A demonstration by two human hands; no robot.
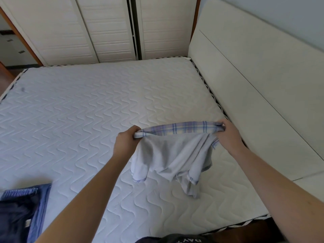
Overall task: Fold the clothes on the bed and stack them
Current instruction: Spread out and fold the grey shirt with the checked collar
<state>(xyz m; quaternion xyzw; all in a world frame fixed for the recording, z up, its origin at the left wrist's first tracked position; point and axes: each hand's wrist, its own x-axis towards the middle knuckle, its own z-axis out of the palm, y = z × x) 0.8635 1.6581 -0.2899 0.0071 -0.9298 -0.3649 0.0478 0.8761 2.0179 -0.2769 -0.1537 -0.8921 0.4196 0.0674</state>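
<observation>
Holding up pale shorts by the checked waistband, left hand and right hand pinching its ends above the mattress; probably next, laying flat, folding, adding to dark pile.

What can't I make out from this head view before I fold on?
- Pale grey shorts with a blue plaid waistband: held up by the left hand and right hand; the outer side faces away, and the legs hang bunched.
- Dark navy and blue folded clothes: cut off by the left and bottom edges; count unclear.
- White quilted mattress: near edge hidden by the arms and body.
</observation>
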